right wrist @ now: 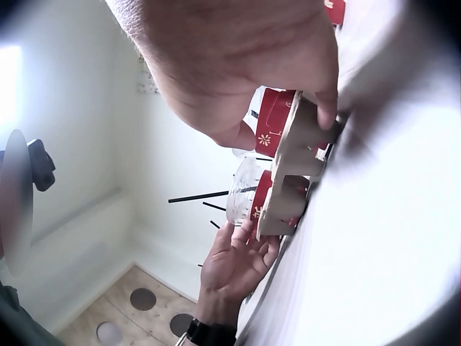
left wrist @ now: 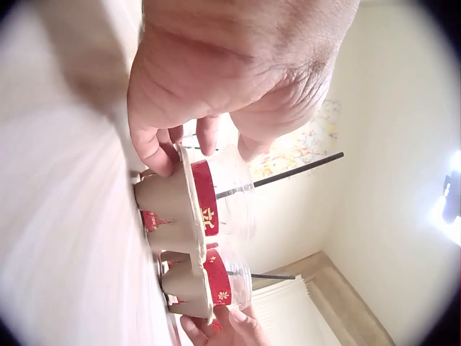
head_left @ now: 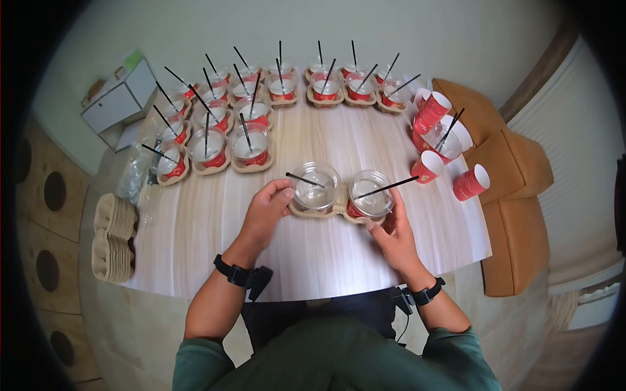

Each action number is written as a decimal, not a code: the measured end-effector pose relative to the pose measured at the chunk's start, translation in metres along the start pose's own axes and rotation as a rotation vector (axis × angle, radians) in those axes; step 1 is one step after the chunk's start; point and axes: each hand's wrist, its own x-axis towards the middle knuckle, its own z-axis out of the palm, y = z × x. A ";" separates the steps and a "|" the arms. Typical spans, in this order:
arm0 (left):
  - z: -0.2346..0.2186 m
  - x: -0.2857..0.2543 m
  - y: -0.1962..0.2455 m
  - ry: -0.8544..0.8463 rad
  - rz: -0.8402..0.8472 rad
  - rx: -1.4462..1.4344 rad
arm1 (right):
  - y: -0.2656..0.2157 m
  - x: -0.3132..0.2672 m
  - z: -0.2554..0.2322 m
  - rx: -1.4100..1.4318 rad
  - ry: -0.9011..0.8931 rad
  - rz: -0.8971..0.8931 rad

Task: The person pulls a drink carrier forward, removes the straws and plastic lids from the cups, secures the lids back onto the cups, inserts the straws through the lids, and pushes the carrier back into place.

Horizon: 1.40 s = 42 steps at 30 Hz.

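A cardboard two-cup carrier [head_left: 339, 207] sits on the wooden table [head_left: 208, 247] in front of me. It holds two red cups with clear dome lids [head_left: 315, 185] and black straws [head_left: 386, 188]. My left hand [head_left: 268, 207] grips the carrier's left end [left wrist: 173, 202], thumb and fingers curled round its rim. My right hand [head_left: 391, 229] grips the right end [right wrist: 302, 144] from the near side. In the wrist views both cups [left wrist: 209, 205] [right wrist: 263, 194] stand seated in the carrier.
Several filled carriers with lidded cups [head_left: 228, 146] line the far left and back of the table. Loose red cups [head_left: 469, 182] lie at the right edge. A stack of empty carriers [head_left: 112, 240] sits at the left edge. Brown cushions [head_left: 515, 169] lie to the right.
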 end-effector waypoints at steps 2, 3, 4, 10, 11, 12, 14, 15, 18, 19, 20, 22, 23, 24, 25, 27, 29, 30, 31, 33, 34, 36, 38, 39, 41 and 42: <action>-0.001 0.001 -0.004 0.031 0.023 0.011 | 0.003 0.012 -0.004 -0.092 -0.030 0.010; -0.001 0.002 -0.006 0.060 0.032 0.021 | 0.006 0.021 -0.008 -0.095 -0.035 -0.012; -0.003 0.004 -0.008 0.060 0.055 0.020 | 0.012 0.031 -0.012 -0.179 -0.047 -0.026; -0.001 0.004 -0.010 0.099 0.048 -0.018 | 0.025 0.097 -0.033 -0.462 -0.085 -0.079; 0.001 0.002 -0.009 0.104 0.046 -0.020 | 0.030 0.108 -0.033 -0.494 -0.068 -0.173; 0.004 0.000 -0.007 0.096 0.014 -0.040 | 0.035 0.116 -0.035 -0.523 -0.049 -0.265; 0.001 0.000 -0.006 0.096 -0.027 -0.059 | 0.034 0.118 -0.030 -0.468 -0.077 -0.167; -0.001 0.002 -0.008 0.025 -0.038 -0.036 | 0.035 0.115 -0.027 -0.428 0.017 -0.149; -0.004 0.004 -0.011 -0.055 -0.043 0.018 | 0.042 0.105 -0.024 -0.279 0.102 -0.100; -0.003 0.004 -0.011 -0.074 -0.031 0.057 | 0.039 0.101 -0.025 -0.251 0.080 -0.086; -0.003 0.005 -0.011 -0.072 -0.037 0.054 | 0.037 0.098 -0.027 -0.222 0.062 -0.073; -0.002 0.006 -0.012 -0.041 -0.029 0.068 | 0.034 0.101 -0.031 -0.232 0.063 -0.042; -0.001 0.006 -0.013 -0.041 -0.034 0.069 | 0.032 0.103 -0.033 -0.241 0.066 -0.018; -0.002 0.007 -0.013 -0.029 -0.037 0.057 | 0.029 0.106 -0.032 -0.240 0.066 -0.017; -0.002 0.008 -0.013 -0.017 -0.039 0.045 | 0.026 0.110 -0.031 -0.111 0.135 0.086; 0.000 0.006 -0.010 -0.029 -0.030 0.048 | 0.027 0.118 -0.031 0.017 0.199 0.184; 0.001 0.006 -0.009 -0.038 -0.020 0.049 | 0.040 0.128 -0.031 0.188 0.136 0.313; 0.000 0.006 -0.009 -0.058 -0.026 0.092 | 0.046 0.132 -0.032 0.274 0.104 0.379; 0.000 0.006 -0.009 -0.077 -0.032 0.136 | 0.044 0.135 -0.028 0.274 0.099 0.379; 0.000 0.005 -0.008 -0.116 -0.038 0.164 | 0.040 0.142 -0.016 0.353 0.113 0.398; 0.000 0.006 -0.008 -0.160 -0.044 0.194 | 0.042 0.148 -0.011 0.354 0.109 0.397; 0.002 0.004 -0.004 -0.193 -0.063 0.184 | 0.049 0.162 -0.001 0.466 0.031 0.426; 0.005 0.003 -0.002 -0.223 -0.082 0.174 | 0.052 0.170 0.014 0.437 0.027 0.420; 0.005 0.002 -0.001 -0.246 -0.071 0.186 | 0.053 0.177 0.021 0.448 -0.020 0.418; 0.005 0.003 0.001 -0.258 -0.055 0.199 | 0.058 0.192 0.032 0.442 -0.111 0.429; 0.005 0.003 0.003 -0.264 -0.044 0.171 | 0.060 0.198 0.036 0.442 -0.124 0.430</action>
